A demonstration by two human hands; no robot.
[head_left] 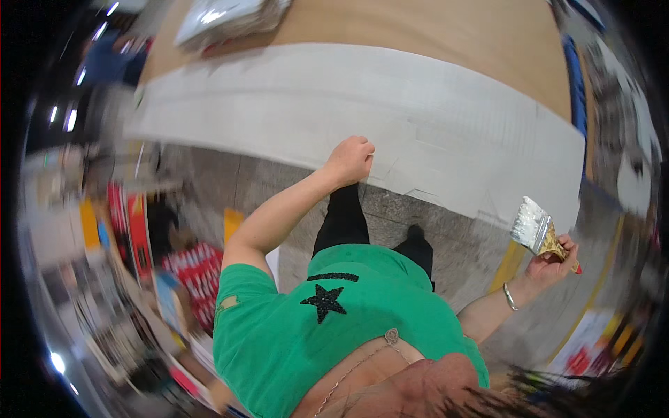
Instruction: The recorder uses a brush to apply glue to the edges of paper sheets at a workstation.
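My left hand (350,159) is closed in a fist, resting against the near edge of a large white sheet (390,111) spread over a wooden table (446,31). Nothing shows inside the fist. Off to the right, clear of the table, my right hand (554,261) is raised and grips a small crumpled foil wrapper (533,228), silver and gold in colour, with a red bit poking out below the fingers. A silver bangle circles my right wrist. My green shirt with a black star fills the lower middle.
A silvery wrapped bundle (226,17) lies on the table's far left. The floor (432,223) is grey stone with yellow line markings (506,265). Red and colourful packaged goods (195,275) are stacked at the left, blurred. More bright items sit at the lower right (592,348).
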